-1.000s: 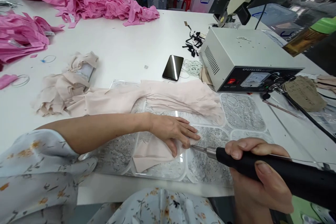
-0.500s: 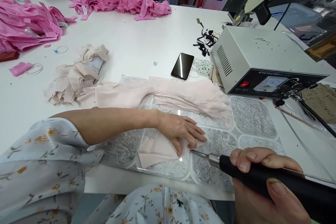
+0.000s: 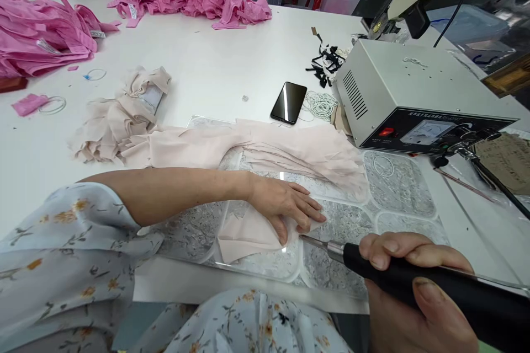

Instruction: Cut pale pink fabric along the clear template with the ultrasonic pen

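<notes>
My left hand (image 3: 285,207) lies flat with its fingers spread, pressing a small pale pink fabric piece (image 3: 244,240) against the marbled mat (image 3: 339,220). In my right hand (image 3: 426,287) is a black-handled tool with a thin metal tip (image 3: 389,270), its fingers wrapped round the handle. The tip points left and lies close by the fabric's right edge, near my left thumb and index finger. Whether it touches the cloth I cannot tell. Just beyond my left hand, a layered stack of pale pink fabric pieces (image 3: 298,146) stretches across the mat.
A grey control box (image 3: 414,88) with a dial and red switch stands at right, a black cable (image 3: 501,185) at its front. Beside it are a phone (image 3: 289,102) and coiled cord (image 3: 319,105). Crumpled beige fabric (image 3: 111,121) lies left; bright pink cloth heaps (image 3: 45,33) sit farther back.
The tool and my right hand have shifted very slightly left. My left hand stays in place on the fabric.
</notes>
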